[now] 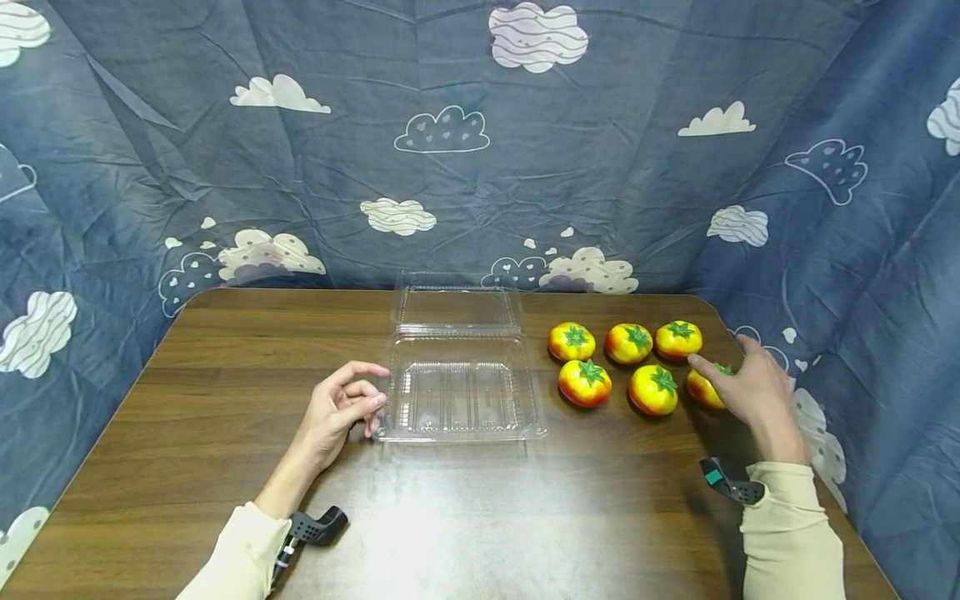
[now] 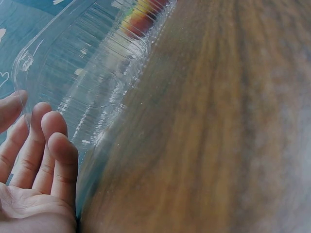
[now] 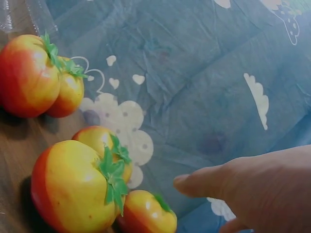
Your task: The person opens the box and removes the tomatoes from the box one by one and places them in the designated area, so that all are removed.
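A clear plastic clamshell container point(image 1: 467, 437) lies on the table with its lid point(image 1: 459, 308) folded back. My left hand point(image 1: 337, 412) is at the container's left side, fingertips right at the rim; the left wrist view shows its fingers point(image 2: 63, 150) loosely extended beside the clear wall. To the right sit several yellow-red tomatoes with green leafy tops, in two rows. My right hand point(image 1: 753, 392) reaches over the front-right tomato point(image 1: 703, 388), partly hiding it, with thumb and fingers spread apart. In the right wrist view, a finger point(image 3: 199, 184) extends above the tomatoes.
The other tomatoes stand close together, such as the front-middle one point(image 1: 652, 392) and the front-left one point(image 1: 583, 385) near the container's right side. A brown wooden table point(image 1: 600, 517) runs back to a blue cloud-patterned cloth point(image 1: 450, 183).
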The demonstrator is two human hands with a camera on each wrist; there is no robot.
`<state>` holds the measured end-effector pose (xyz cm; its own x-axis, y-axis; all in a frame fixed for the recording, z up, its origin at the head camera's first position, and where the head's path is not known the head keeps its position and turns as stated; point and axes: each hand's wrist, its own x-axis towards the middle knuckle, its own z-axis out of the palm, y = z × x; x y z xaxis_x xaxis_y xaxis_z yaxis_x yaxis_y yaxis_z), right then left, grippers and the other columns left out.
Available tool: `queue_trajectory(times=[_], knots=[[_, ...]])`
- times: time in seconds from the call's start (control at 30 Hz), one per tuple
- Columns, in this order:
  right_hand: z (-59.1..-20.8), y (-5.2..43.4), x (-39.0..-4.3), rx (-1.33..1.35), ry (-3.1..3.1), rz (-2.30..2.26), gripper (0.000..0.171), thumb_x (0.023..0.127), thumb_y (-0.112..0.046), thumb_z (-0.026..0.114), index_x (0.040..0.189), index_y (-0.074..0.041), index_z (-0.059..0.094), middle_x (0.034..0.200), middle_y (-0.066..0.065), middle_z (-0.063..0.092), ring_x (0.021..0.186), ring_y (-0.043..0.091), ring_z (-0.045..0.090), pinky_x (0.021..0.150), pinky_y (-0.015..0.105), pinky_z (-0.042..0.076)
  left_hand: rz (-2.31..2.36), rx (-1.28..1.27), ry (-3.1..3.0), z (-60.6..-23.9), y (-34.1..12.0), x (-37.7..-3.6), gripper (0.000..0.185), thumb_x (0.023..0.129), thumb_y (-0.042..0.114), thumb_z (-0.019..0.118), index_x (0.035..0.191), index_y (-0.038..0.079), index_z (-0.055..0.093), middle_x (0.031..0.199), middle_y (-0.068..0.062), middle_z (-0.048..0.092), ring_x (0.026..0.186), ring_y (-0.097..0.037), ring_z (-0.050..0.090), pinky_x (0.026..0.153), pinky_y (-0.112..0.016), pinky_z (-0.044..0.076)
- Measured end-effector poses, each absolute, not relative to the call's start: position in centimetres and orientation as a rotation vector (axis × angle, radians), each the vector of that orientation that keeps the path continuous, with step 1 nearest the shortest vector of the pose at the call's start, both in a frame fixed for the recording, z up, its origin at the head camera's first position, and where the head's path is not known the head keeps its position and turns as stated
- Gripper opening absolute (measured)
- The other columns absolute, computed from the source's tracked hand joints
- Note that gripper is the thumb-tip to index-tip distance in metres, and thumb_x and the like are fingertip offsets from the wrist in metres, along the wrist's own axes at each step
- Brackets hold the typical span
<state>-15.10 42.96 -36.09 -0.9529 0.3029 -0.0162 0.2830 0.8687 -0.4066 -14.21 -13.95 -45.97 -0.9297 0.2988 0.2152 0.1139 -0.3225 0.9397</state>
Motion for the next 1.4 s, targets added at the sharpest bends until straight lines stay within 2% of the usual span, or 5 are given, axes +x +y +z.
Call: queue_trajectory(times=[0.37,0.57,0.9,1.17,1.4], knots=[[-35.9,42.1,-15.3,-0.382,-2.933,0.688,0.096,0.105,-0.058,0.05,0.159,0.014,0.02,0.16,0.044,0.023,0.146,0.065,0.025,0.119,0.077,0.021,2.411,0.535,1.749,-46.1,-14.0,-14.1,0.038,0.096,-0.011,0.064,0.131,-0.016,0.051,0.078,-0.006,0.069,0.056,-0.014,0.063,0.049,-0.025,0.055],[-35.8,40.2,-15.5,-0.287,-2.861,0.75,0.097,0.105,-0.057,0.053,0.165,0.005,0.01,0.17,0.036,0.003,0.156,0.059,0.009,0.123,0.077,0.011,2.412,0.546,1.75,-46.1,-13.9,-14.1,0.039,0.096,-0.011,0.064,0.131,-0.017,0.049,0.078,-0.006,0.07,0.056,-0.014,0.063,0.049,-0.025,0.055],[-36.3,34.6,-15.6,-0.05,-2.777,0.833,0.091,0.103,-0.053,0.061,0.167,-0.002,0.021,0.174,0.026,0.005,0.155,0.057,0.019,0.12,0.078,0.021,2.417,0.546,1.736,-46.0,-13.9,-14.2,0.038,0.096,-0.012,0.064,0.131,-0.017,0.049,0.078,-0.006,0.07,0.056,-0.014,0.063,0.049,-0.024,0.055],[-37.3,32.3,-15.3,0.049,-2.859,0.888,0.084,0.109,-0.055,0.047,0.167,-0.003,0.018,0.175,0.024,-0.001,0.156,0.057,0.015,0.119,0.079,0.022,2.414,0.539,1.735,-46.1,-14.0,-14.1,0.037,0.097,-0.011,0.062,0.131,-0.018,0.049,0.077,-0.006,0.07,0.056,-0.014,0.063,0.049,-0.025,0.055],[-37.9,31.5,-15.4,0.07,-2.886,0.826,0.086,0.107,-0.059,0.047,0.167,-0.004,0.02,0.175,0.025,0.001,0.157,0.056,0.014,0.119,0.079,0.022,2.412,0.56,1.745,-46.0,-14.0,-14.4,0.034,0.098,-0.011,0.061,0.13,-0.017,0.051,0.076,-0.007,0.069,0.055,-0.015,0.062,0.048,-0.025,0.054]])
